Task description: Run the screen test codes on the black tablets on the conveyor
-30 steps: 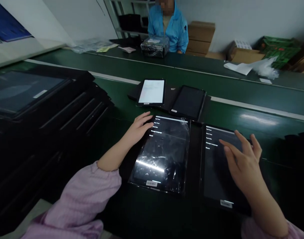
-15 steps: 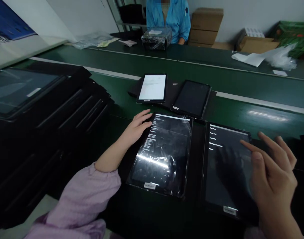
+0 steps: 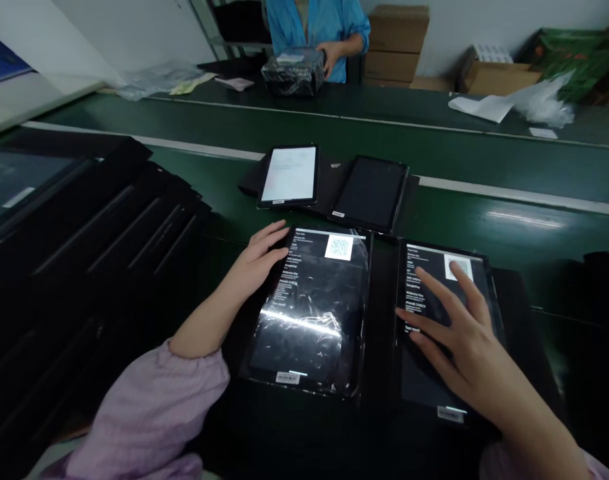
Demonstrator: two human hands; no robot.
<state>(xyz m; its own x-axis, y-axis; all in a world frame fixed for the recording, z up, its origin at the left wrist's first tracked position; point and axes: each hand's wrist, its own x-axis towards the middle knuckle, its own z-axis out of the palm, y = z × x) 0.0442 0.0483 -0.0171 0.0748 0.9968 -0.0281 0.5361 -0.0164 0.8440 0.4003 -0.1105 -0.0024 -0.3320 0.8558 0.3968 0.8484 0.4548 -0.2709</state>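
Touching two tablets (image 3: 304, 340), left hand (image 3: 254, 263), right hand (image 3: 464, 327)

Single head-worn view, looking forward and down from the person's own position across a green workbench (image 3: 509, 230). The left hand (image 3: 254, 263) and right hand (image 3: 464, 340) lie close to the camera in the lower frame; a co-worker in a blue jacket (image 3: 289, 20) appears far off, at the top edge.

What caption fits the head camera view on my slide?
Left hand at the edge of a plastic-wrapped tablet, right hand touching the screen of a second tablet, both showing QR codes.
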